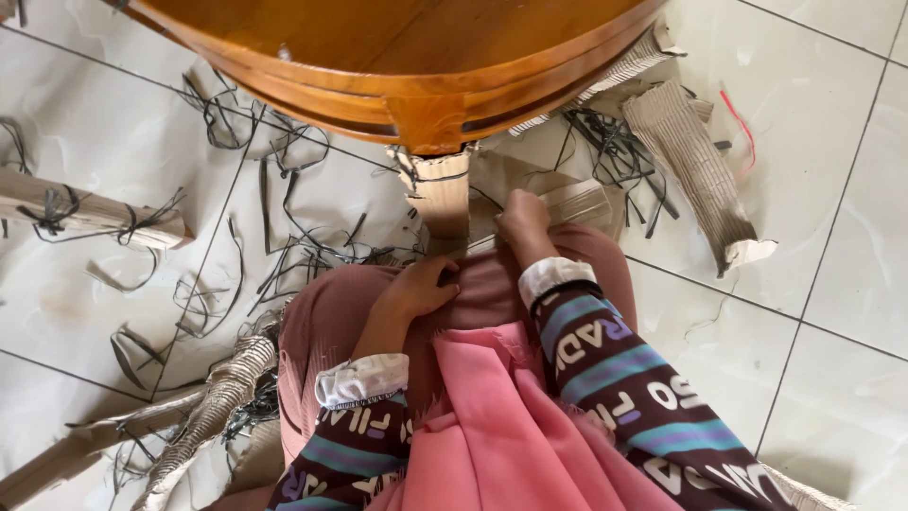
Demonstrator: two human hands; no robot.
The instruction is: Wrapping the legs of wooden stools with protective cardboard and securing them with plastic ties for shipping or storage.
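A round wooden table point(397, 57) stands over me, one leg wrapped in corrugated cardboard point(443, 194) held by black strapping. My left hand point(421, 289) rests on my lap with fingers curled, touching the brownish-pink skirt just below the wrapped leg. Reaching forward, my right hand point(525, 220) presses against a loose cardboard piece point(577, 201) beside the leg; its fingers are hidden behind the knuckles. A pink cloth point(492, 426) hangs down between my patterned sleeves.
Cut black plastic straps point(284, 246) lie scattered on the white tiled floor point(832, 265). A torn corrugated sheet point(695, 175) lies right of the table. A strapped cardboard bundle point(85, 220) lies at left, another rolled cardboard piece point(218, 397) at lower left.
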